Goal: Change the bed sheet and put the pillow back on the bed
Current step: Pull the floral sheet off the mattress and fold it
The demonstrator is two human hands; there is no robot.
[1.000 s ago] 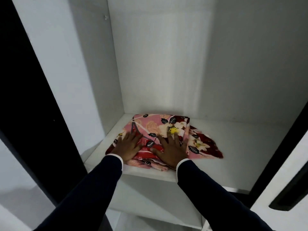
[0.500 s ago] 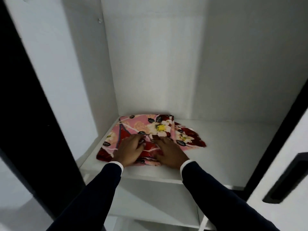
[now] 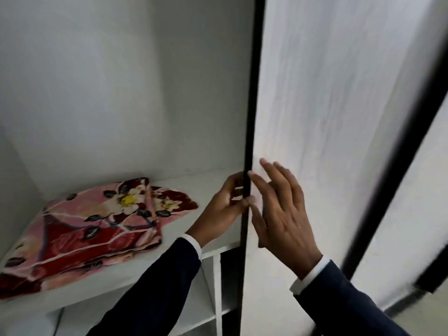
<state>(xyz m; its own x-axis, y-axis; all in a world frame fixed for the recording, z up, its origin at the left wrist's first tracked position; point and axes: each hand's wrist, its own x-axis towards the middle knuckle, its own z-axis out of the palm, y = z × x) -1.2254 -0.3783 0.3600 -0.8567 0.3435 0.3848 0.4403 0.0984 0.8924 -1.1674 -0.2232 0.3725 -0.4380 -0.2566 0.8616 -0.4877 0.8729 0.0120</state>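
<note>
A folded pink and red floral bed sheet lies on the white wardrobe shelf at the left, with neither hand on it. My left hand grips the black edge of the white wardrobe door from the inner side, fingers curled around it. My right hand rests flat against the door's outer face beside that edge, fingers spread. No pillow or bed is in view.
The wardrobe's white back wall rises behind the shelf. Lower white shelves and a divider sit beneath. A second black-edged door panel stands at the right.
Both hands have left the sheet and moved right to the wardrobe door's edge. The view has swung right, and the sheet stays on the shelf.
</note>
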